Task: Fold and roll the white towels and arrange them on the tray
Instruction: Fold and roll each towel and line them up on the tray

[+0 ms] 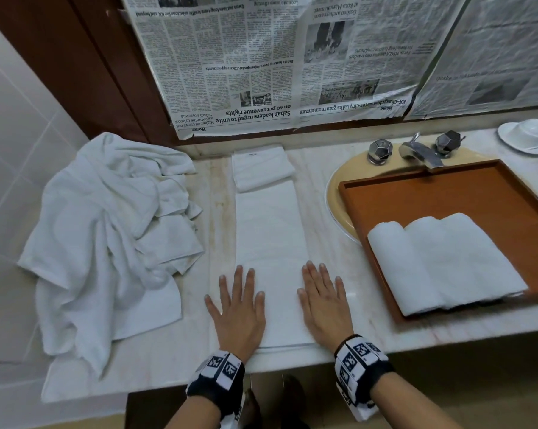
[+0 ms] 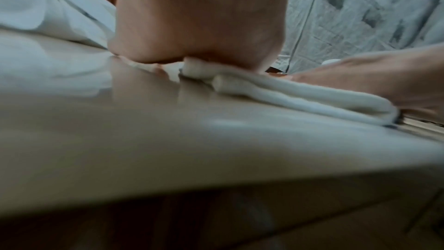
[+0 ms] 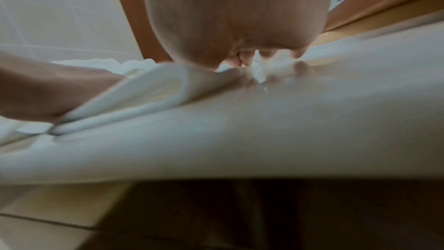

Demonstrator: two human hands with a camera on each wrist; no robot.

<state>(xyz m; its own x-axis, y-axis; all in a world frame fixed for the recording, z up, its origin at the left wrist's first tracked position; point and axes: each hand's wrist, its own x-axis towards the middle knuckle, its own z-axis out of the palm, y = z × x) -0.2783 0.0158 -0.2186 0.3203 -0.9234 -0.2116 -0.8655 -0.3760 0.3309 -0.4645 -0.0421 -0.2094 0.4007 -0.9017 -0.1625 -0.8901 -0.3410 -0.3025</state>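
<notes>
Both hands are lying flat, fingers straight, gripping nothing: the left hand (image 1: 241, 311) and right hand (image 1: 324, 300) are pressing the near end of a long folded towel (image 1: 270, 243) on the counter (image 1: 329, 187), beside the tray (image 1: 509, 193) holding rolled towels (image 1: 444, 261).

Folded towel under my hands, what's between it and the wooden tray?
In the head view, only a bare strip of marble counter separates the folded towel from the tray, plus the sink rim farther back.

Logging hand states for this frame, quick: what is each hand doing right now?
Left hand: open, fingers straight, pressing flat on the folded towel.
Right hand: open, fingers straight, flat on the same towel's right edge.
</notes>
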